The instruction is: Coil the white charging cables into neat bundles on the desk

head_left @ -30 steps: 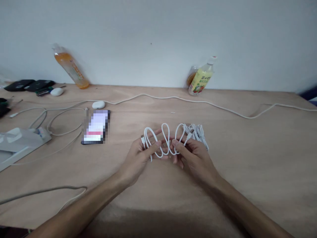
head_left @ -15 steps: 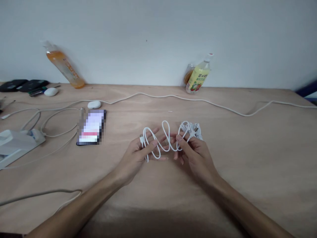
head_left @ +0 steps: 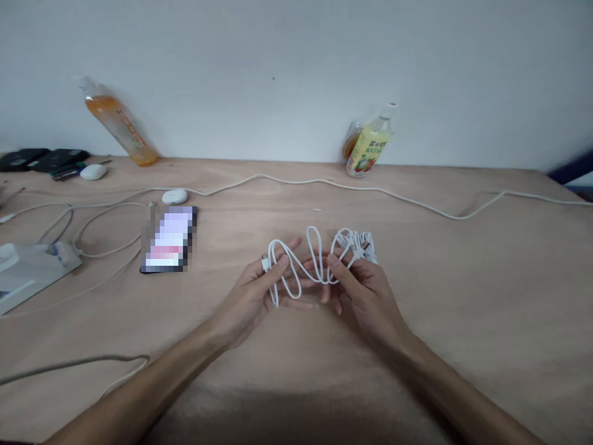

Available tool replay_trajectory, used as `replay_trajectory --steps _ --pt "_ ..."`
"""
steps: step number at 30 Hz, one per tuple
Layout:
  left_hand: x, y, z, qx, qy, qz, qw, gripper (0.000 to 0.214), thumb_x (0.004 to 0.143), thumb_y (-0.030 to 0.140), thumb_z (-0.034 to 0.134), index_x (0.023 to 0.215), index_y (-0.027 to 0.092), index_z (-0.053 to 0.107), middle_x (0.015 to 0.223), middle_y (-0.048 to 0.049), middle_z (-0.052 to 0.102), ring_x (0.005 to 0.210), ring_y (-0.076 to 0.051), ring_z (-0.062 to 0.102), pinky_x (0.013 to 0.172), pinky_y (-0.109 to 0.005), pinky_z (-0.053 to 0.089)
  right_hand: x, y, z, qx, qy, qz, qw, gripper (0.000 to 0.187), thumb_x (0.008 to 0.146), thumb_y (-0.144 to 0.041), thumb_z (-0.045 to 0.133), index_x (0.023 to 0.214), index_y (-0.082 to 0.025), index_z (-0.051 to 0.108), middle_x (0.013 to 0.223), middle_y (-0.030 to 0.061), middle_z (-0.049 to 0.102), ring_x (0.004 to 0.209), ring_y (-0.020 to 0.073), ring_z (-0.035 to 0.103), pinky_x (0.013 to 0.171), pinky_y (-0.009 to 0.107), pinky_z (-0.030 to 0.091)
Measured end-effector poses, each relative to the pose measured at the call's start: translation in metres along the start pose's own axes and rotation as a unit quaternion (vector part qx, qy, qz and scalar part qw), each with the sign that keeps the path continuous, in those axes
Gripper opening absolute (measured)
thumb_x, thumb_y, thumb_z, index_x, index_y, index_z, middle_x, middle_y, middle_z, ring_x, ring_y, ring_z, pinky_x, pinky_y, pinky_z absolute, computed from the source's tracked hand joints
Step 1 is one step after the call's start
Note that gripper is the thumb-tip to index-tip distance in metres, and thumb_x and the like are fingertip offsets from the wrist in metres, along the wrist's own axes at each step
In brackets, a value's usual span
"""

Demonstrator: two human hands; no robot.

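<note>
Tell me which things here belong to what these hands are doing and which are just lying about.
Belongs:
looped white cable, held in left hand and right hand

Lying about:
phone
orange bottle
yellow-labelled bottle
long cable toward the wall
bundled white cable near right hand, though possibly related

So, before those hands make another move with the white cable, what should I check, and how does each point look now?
1. Left hand has a grip on the white USB cable: ok, thumb pressed over its loops.
2. Right hand has a grip too: ok, thumb over the loops at its side.
3. Both plugs in sight: ok, left plug by the left hand, right plug by the right.
4. Loops gathered into one coil: not ok, they spread out between the hands.
5. Held cable apart from the bundled white cable: cannot tell, they overlap in this view.
6. Phone away from both hands: ok, it lies off to the left.
</note>
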State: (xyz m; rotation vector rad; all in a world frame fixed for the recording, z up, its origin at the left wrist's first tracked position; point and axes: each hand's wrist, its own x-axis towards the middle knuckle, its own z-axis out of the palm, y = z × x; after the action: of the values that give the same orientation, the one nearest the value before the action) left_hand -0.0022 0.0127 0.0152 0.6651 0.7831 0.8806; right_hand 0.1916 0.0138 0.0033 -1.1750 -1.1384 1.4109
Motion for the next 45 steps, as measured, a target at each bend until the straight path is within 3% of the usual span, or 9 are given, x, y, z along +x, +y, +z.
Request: replay_trajectory --steps 6,13,17,21,25,29,34,39,45 --pt "0.0004 -0.0025 -0.0021 -0.01 -0.031 -0.011 0.999 0.057 0.111 0.038 0.06 0.166 0.028 0.05 0.139 -0.019 0.078 0.115 -0.033 0.081 0.092 -0.046 0.068 -0.0005 0.001 -0.0016 0.007 -0.016 0.005 1.0 0.049 0.089 -0.067 0.08 0.103 -0.02 0.085 0.061 0.0015 0.069 0.049 0.015 0.057 0.041 0.025 0.045" --pt "-0.0003 -0.0012 -0.0016 -0.016 -0.047 -0.026 0.998 0.055 0.107 0.041 0.068 0.158 0.023 0.06 0.14 -0.0207 0.077 0.118 -0.035 0.08 0.095 -0.046 0.065 -0.0002 0.0036 -0.0018 0.034 -0.012 0.021 0.999 0.045 0.089 -0.065 0.081 0.096 -0.02 0.083 0.052 -0.0023 0.061 0.044 0.0129 0.052 0.04 0.024 0.04" --pt "-0.0021 0.0012 0.0015 -0.001 -0.041 -0.028 0.999 0.069 0.097 0.023 0.081 0.161 0.028 0.056 0.145 -0.0175 0.075 0.118 -0.032 0.08 0.093 -0.042 0.064 0.001 0.0028 -0.0019 0.059 -0.005 0.036 0.998 0.045 0.087 -0.064 0.083 0.098 -0.02 0.083 0.058 -0.0013 0.066 0.045 0.0111 0.051 0.039 0.022 0.037" --pt "-0.0024 0.0012 0.0026 -0.023 -0.055 -0.027 0.998 0.071 0.096 0.013 0.075 0.162 0.028 0.054 0.148 -0.0178 0.073 0.123 -0.035 0.077 0.096 -0.045 0.062 0.0015 0.0015 -0.002 0.078 0.004 0.044 0.996 0.046 0.086 -0.064 0.084 0.099 -0.02 0.081 0.075 0.0029 0.077 0.045 0.0086 0.049 0.038 0.021 0.036" --pt "-0.0015 0.0007 0.0014 -0.054 -0.062 -0.031 0.996 0.067 0.093 0.013 0.069 0.158 0.025 0.058 0.147 -0.0183 0.073 0.126 -0.039 0.075 0.098 -0.05 0.062 0.0015 0.0006 -0.001 0.076 0.009 0.047 0.996 0.048 0.083 -0.067 0.085 0.092 -0.019 0.08 0.068 0.0011 0.073 0.043 0.0084 0.048 0.037 0.019 0.034" --pt "-0.0013 0.0015 0.0023 -0.046 -0.057 -0.041 0.996 0.058 0.094 0.02 0.069 0.151 0.021 0.064 0.142 -0.0196 0.076 0.124 -0.039 0.076 0.099 -0.051 0.061 0.0021 -0.0001 -0.0003 0.07 0.018 0.043 0.996 0.047 0.083 -0.065 0.085 0.093 -0.02 0.078 0.076 0.0024 0.076 0.044 0.0079 0.048 0.037 0.02 0.034" --pt "-0.0002 -0.0019 0.0017 0.042 -0.032 -0.008 0.999 0.041 0.105 0.041 0.064 0.136 0.017 0.076 0.126 -0.0196 0.081 0.109 -0.033 0.079 0.086 -0.043 0.064 0.0028 -0.0001 -0.0007 0.064 0.024 0.051 0.996 0.052 0.082 -0.068 0.085 0.104 -0.021 0.078 0.081 0.0031 0.079 0.043 0.0083 0.049 0.037 0.021 0.034" --pt "-0.0036 -0.0043 -0.0019 0.228 0.024 0.071 0.971 0.048 0.105 0.056 0.062 0.118 0.016 0.085 0.081 -0.0061 0.068 0.064 -0.017 0.065 0.053 -0.027 0.057 0.0028 0.0001 -0.0018 0.054 0.035 0.044 0.997 0.051 0.085 -0.066 0.082 0.109 -0.021 0.078 0.087 0.0048 0.082 0.043 0.0077 0.047 0.037 0.022 0.033" --pt "-0.0071 -0.0035 -0.0031 0.382 0.107 0.146 0.906 0.039 0.104 0.052 0.063 0.103 0.022 0.088 0.092 -0.0043 0.058 0.059 -0.013 0.061 0.041 -0.023 0.052 0.0031 0.0007 -0.0025 0.056 0.04 0.04 0.997 0.053 0.084 -0.068 0.082 0.108 -0.021 0.078 0.088 0.0046 0.082 0.043 0.0069 0.046 0.037 0.021 0.032"
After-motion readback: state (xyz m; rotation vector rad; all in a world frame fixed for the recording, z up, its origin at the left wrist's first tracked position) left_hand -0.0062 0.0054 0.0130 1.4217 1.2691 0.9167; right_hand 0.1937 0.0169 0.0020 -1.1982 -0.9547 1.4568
